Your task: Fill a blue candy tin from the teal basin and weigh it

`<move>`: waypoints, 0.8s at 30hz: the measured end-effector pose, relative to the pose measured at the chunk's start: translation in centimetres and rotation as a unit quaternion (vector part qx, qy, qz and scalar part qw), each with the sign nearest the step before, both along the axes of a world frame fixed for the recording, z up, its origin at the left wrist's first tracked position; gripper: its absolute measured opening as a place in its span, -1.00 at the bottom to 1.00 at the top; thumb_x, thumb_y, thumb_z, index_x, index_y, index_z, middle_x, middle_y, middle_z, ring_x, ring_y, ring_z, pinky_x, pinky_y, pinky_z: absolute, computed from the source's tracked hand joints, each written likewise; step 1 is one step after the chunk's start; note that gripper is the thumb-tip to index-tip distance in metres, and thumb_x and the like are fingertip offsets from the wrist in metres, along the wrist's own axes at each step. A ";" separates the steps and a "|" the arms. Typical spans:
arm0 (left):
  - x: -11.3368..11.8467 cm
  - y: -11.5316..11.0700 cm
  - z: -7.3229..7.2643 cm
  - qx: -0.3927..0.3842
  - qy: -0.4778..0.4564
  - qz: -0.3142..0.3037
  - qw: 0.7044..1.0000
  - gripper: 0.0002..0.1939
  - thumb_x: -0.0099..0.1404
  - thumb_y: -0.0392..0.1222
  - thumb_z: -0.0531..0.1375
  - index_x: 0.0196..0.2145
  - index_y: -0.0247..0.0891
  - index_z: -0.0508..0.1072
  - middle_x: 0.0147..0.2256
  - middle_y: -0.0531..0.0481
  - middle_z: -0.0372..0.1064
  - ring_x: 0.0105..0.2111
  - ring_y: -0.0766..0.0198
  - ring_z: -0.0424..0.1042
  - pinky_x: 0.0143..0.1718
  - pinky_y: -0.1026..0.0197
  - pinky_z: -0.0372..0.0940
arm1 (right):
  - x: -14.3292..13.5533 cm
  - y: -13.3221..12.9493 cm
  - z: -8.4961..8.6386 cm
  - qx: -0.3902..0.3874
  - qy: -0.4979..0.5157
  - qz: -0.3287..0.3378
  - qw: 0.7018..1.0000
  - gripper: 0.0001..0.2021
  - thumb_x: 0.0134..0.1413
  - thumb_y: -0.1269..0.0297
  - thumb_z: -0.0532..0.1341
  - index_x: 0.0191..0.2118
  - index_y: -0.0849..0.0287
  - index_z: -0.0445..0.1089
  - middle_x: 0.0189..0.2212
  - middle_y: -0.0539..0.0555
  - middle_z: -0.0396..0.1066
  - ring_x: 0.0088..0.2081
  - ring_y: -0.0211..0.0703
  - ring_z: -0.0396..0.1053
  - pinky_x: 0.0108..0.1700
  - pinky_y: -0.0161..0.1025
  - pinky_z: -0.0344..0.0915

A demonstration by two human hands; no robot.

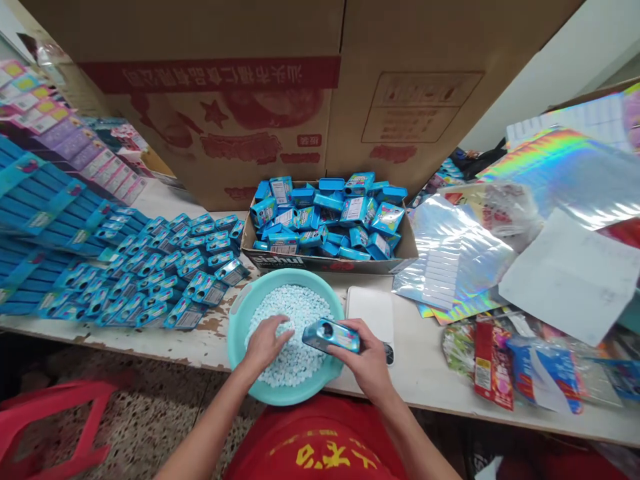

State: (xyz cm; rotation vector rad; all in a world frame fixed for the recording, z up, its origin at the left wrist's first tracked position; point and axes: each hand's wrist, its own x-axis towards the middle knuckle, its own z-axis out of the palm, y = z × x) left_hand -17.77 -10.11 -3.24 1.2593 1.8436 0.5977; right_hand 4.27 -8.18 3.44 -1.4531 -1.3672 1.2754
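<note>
With the left hand (265, 343) pinching pellets (295, 327) in the basin (240, 320) and the right hand (367, 357) gripping a tilted tin (331, 335), pellets could have missed its small hole and scattered.

A small packing workshop: shipping cartons (280, 100), rows of blue boxes (165, 273), a worn table (430, 367).

left hand (265, 343) fingertips buried in pellets (295, 313) | box labels (320, 220) unreadable
</note>
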 end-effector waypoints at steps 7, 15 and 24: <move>1.1 5.0 1.2 0.152 0.073 -0.057 0.984 -0.74 0.27 -0.10 0.07 -0.11 -0.14 0.42 -0.10 -0.10 0.41 -0.04 0.10 0.35 0.03 0.07 0.18 | 7.1 3.1 -2.8 0.049 -0.132 -0.198 0.970 -0.56 -0.23 0.02 0.36 -0.21 0.16 0.41 -0.30 0.07 0.40 -0.26 -0.06 0.37 -0.18 -0.11 0.34; 4.3 20.5 3.5 0.155 0.270 -0.170 0.935 -0.58 0.22 -0.20 0.11 0.05 -0.22 0.33 0.03 -0.16 0.31 -0.01 -0.01 0.25 0.00 0.06 0.17 | 8.2 4.4 -8.5 0.086 -0.147 -0.199 0.965 -0.60 -0.20 0.05 0.33 -0.22 0.17 0.39 -0.28 0.10 0.41 -0.20 -0.02 0.39 -0.11 -0.03 0.33; 4.8 23.0 0.4 0.138 0.299 -0.188 0.925 -0.53 0.29 -0.04 -0.03 0.07 -0.32 0.30 0.01 -0.28 0.32 -0.03 -0.13 0.28 -0.06 -0.05 0.21 | 20.3 6.7 -4.8 0.077 -0.221 -0.387 0.892 -0.45 -0.10 0.03 0.22 0.00 0.26 0.26 -0.07 0.25 0.36 -0.06 -0.02 0.36 -0.11 -0.09 0.36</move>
